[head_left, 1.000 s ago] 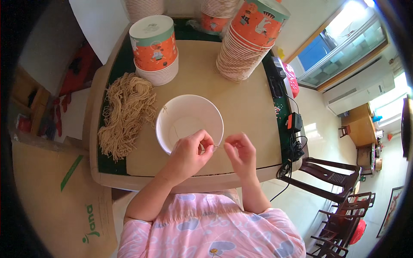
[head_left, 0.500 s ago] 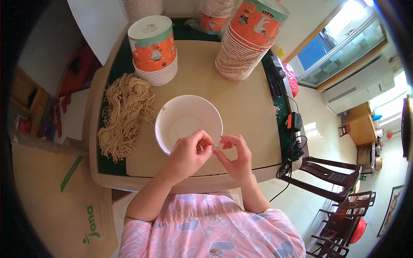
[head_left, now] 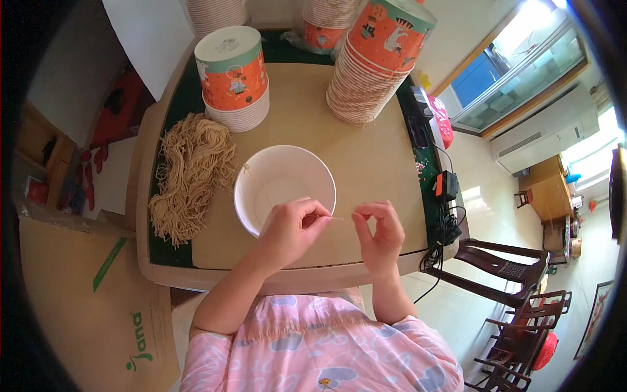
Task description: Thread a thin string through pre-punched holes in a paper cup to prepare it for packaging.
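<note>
A white paper bucket (head_left: 285,160) stands mouth up in front of me. A small twist of beige string (head_left: 247,169) hangs at its left rim, and a thin strand shows faintly inside. Over the near right rim, my left hand (head_left: 294,228) pinches a string (head_left: 337,218), whose short end sticks out past the fingertips. My right hand (head_left: 381,234) is a little to the right, thumb and forefinger curled together in a pinch. Whether anything thin is between them, I cannot make out. Left of the bucket lies a loose hank of beige string (head_left: 189,176).
An upside-down stack of orange and green paper buckets (head_left: 233,81) stands behind the hank. A taller stack (head_left: 372,72) is at the back right, with more buckets behind. A power strip (head_left: 418,108) and black cables (head_left: 446,228) line the table's right edge.
My right hand has moved right, away from the left hand, which it was meeting at the string. The left hand stays near the rim, its string end now showing.
</note>
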The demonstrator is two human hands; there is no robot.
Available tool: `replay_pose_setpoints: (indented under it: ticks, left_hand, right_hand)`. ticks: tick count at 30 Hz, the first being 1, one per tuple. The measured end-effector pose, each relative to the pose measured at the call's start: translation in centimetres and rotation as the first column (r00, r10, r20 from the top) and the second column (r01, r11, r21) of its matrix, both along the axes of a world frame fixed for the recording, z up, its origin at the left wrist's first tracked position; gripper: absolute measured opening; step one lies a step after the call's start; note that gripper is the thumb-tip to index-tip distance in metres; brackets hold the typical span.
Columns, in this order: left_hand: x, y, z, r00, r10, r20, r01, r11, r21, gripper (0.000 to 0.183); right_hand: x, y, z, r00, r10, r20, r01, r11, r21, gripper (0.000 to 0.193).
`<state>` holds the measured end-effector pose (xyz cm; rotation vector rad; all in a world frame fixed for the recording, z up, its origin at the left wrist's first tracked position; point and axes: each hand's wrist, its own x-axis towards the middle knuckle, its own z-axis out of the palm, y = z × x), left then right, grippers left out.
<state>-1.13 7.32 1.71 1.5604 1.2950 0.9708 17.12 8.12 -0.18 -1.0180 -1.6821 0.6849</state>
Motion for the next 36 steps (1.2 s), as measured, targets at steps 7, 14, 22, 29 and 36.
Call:
replay_pose_setpoints:
  ticks: [7,14,22,29,36]
  left_hand:
    - [0.0,0.1,-0.2,0.996,0.034,0.085,-0.029,0.998,-0.058,0.011]
    - [-0.1,0.0,-0.1,0.998,0.031,0.052,-0.031,0.999,-0.009,0.010]
    - [-0.1,0.0,-0.1,0.999,0.024,0.044,-0.024,1.000,0.013,0.011]
    - [-0.1,0.1,-0.1,1.000,0.015,0.013,-0.016,0.996,0.089,0.009]
    - [0.0,-0.1,0.1,1.000,0.021,0.017,-0.023,0.996,0.083,0.010]
  right_hand:
    - [-0.5,0.8,1.5,0.969,0.109,0.221,-0.115,0.993,0.011,0.033]
    - [0.1,1.2,1.3,0.947,0.143,0.287,-0.153,0.988,0.012,0.017]
    - [-0.1,1.7,1.8,0.931,0.237,0.279,-0.245,0.970,-0.006,0.015]
    - [0.1,1.9,1.2,0.924,0.246,0.292,-0.240,0.969,-0.058,0.004]
    - [-0.3,1.7,0.7,0.940,0.252,0.229,-0.223,0.964,-0.145,0.012]
